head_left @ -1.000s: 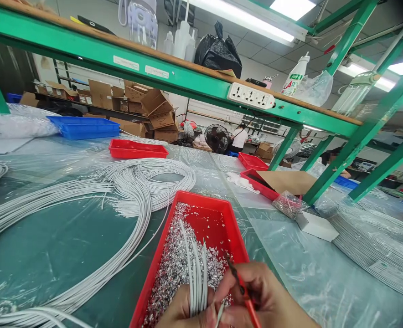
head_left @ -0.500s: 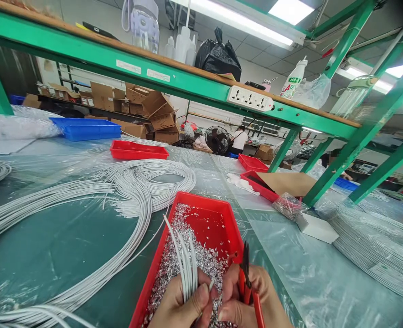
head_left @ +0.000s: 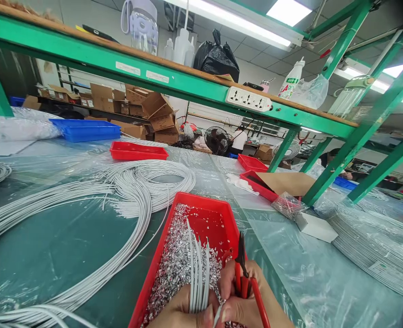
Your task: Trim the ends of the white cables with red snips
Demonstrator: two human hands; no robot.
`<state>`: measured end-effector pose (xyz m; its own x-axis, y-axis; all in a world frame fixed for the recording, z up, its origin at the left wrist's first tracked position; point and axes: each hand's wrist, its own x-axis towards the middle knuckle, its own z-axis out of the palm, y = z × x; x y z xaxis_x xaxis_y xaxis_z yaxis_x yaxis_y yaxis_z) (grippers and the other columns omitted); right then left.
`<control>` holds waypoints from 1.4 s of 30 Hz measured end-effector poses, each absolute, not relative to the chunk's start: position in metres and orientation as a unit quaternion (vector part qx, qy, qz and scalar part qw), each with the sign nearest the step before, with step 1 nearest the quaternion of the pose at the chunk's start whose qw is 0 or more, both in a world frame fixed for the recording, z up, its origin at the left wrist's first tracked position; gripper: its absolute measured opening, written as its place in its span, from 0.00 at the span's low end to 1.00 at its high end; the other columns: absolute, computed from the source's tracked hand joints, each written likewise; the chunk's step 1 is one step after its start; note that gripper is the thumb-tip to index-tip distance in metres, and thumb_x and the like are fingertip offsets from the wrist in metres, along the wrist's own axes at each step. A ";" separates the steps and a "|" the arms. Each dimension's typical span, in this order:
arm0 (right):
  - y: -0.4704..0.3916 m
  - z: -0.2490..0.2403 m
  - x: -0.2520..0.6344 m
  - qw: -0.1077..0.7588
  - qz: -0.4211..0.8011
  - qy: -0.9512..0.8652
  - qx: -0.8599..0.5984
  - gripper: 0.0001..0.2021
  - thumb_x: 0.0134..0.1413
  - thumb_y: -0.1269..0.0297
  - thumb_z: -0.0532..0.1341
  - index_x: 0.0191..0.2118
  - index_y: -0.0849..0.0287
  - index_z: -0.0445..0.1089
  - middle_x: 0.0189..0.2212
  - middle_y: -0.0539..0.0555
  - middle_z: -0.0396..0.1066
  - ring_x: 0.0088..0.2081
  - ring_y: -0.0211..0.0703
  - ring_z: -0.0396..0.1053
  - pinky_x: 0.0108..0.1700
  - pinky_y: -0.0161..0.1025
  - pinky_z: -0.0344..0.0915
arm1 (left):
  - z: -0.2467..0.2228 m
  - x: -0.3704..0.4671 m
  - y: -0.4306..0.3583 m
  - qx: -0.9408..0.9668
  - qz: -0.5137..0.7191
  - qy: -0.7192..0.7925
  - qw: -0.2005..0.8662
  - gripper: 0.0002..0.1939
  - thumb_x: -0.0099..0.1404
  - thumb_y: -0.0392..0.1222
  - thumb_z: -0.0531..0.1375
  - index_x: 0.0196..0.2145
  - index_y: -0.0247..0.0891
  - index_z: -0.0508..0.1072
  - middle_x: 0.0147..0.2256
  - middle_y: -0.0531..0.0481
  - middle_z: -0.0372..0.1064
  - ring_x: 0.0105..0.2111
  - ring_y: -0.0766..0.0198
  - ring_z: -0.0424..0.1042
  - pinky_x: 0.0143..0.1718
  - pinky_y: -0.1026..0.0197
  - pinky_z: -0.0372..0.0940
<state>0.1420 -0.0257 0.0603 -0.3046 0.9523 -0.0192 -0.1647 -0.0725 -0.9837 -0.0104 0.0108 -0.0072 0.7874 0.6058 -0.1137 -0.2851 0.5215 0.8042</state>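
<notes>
Head view shows left hand (head_left: 181, 312) clenched around white cable ends (head_left: 198, 273) and right hand (head_left: 245, 300) gripping red-handled pliers (head_left: 242, 273) above the red tray (head_left: 153, 273) of silver terminals (head_left: 177, 264), with many cables (head_left: 129, 200) unprocessed on the desk (head_left: 58, 246).

Red tray (head_left: 160, 269) blocks ahead — white cable coil (head_left: 129, 191) left; bare sheeting (head_left: 311, 282) right.
</notes>
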 end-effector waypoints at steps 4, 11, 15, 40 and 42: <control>-0.026 0.055 0.142 0.467 0.617 -0.510 -0.376 0.15 0.32 0.60 0.75 0.21 0.60 0.70 0.16 0.44 0.60 0.18 0.32 0.62 0.20 0.28 0.55 | -0.006 -0.011 0.012 0.404 0.252 0.185 0.859 0.20 0.43 0.55 0.71 0.18 0.38 0.68 0.14 0.58 0.50 0.15 0.72 0.48 0.17 0.65 0.50; -0.025 0.047 0.140 0.504 0.624 -0.490 -0.342 0.15 0.32 0.62 0.75 0.24 0.59 0.70 0.13 0.40 0.56 0.15 0.28 0.57 0.21 0.27 0.54 | -0.002 -0.010 0.010 0.387 0.237 0.162 0.876 0.18 0.47 0.54 0.69 0.27 0.39 0.72 0.16 0.59 0.51 0.14 0.73 0.46 0.16 0.65 0.48; -0.024 0.051 0.136 0.497 0.648 -0.480 -0.321 0.14 0.34 0.62 0.75 0.22 0.59 0.69 0.10 0.41 0.58 0.15 0.32 0.63 0.25 0.31 0.60 | -0.004 -0.012 0.012 0.395 0.222 0.143 0.880 0.18 0.48 0.54 0.69 0.25 0.37 0.71 0.16 0.58 0.53 0.14 0.73 0.49 0.16 0.66 0.48; -0.031 0.065 0.154 0.527 0.386 -0.497 -0.571 0.10 0.36 0.66 0.72 0.25 0.61 0.71 0.16 0.44 0.61 0.19 0.33 0.53 0.20 0.29 0.52 | 0.004 -0.009 -0.010 0.449 0.424 0.294 0.729 0.20 0.49 0.58 0.67 0.30 0.36 0.78 0.24 0.50 0.70 0.22 0.70 0.63 0.25 0.67 0.57; -0.024 0.067 0.166 0.534 0.366 -0.504 -0.572 0.11 0.38 0.67 0.71 0.32 0.60 0.74 0.17 0.43 0.60 0.19 0.32 0.52 0.19 0.27 0.51 | 0.005 -0.010 -0.007 0.412 0.437 0.280 0.748 0.19 0.49 0.55 0.68 0.32 0.37 0.78 0.23 0.51 0.70 0.21 0.72 0.64 0.24 0.68 0.57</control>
